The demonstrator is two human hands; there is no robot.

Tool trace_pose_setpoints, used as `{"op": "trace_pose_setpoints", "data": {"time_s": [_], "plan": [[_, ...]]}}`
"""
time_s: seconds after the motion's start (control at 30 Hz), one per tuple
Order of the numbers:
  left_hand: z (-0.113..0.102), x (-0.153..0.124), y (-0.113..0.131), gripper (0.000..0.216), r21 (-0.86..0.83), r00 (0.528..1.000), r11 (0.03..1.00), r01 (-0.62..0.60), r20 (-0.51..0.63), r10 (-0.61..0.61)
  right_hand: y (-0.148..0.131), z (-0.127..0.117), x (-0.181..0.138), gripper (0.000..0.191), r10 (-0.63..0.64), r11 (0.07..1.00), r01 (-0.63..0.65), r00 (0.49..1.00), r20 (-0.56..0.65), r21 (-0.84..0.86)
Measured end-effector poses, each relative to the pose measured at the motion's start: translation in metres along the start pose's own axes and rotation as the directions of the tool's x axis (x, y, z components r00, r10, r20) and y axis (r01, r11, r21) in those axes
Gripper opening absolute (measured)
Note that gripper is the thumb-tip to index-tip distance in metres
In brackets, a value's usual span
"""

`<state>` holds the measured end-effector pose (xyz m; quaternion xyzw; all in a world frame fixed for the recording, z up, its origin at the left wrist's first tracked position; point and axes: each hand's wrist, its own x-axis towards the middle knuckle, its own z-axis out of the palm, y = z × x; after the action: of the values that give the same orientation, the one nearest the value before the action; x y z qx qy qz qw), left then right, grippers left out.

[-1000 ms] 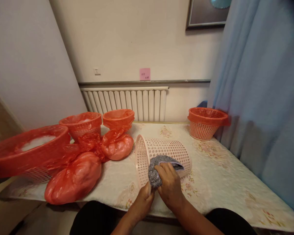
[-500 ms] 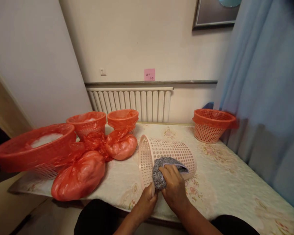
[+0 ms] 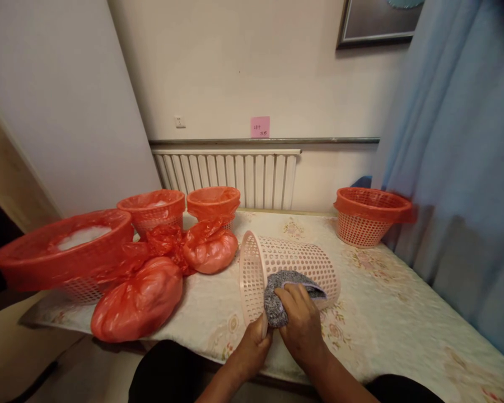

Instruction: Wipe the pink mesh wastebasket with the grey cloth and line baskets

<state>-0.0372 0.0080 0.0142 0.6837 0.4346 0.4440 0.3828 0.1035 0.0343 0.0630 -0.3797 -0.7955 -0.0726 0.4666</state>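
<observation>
The person's right hand (image 3: 303, 327) is holding a grey cloth (image 3: 275, 299) against the wall of a pale pink basket (image 3: 294, 260), which is lying on its side on the flowered table (image 3: 395, 319) with its mouth facing nine o'clock. The left hand (image 3: 252, 350) is gripping the rim at the basket's seven o'clock. Two knotted red bags (image 3: 138, 305) are lying at its nine and ten o'clock with three red-lined baskets (image 3: 63, 252) standing just beyond them, and an orange basket (image 3: 367, 215) is sitting well apart at two o'clock, beside the blue curtain (image 3: 457, 168).
</observation>
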Motion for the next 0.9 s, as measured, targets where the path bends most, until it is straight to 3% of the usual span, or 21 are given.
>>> {"op": "trace_pose_setpoints", "data": {"time_s": [0.9], "plan": [[0.0,0.0,-0.008,0.034,0.031,1.0,0.999,-0.011,0.012,0.01,-0.001,-0.002,-0.001,0.043,0.0,1.0,-0.001,1.0,0.022,0.025]]}}
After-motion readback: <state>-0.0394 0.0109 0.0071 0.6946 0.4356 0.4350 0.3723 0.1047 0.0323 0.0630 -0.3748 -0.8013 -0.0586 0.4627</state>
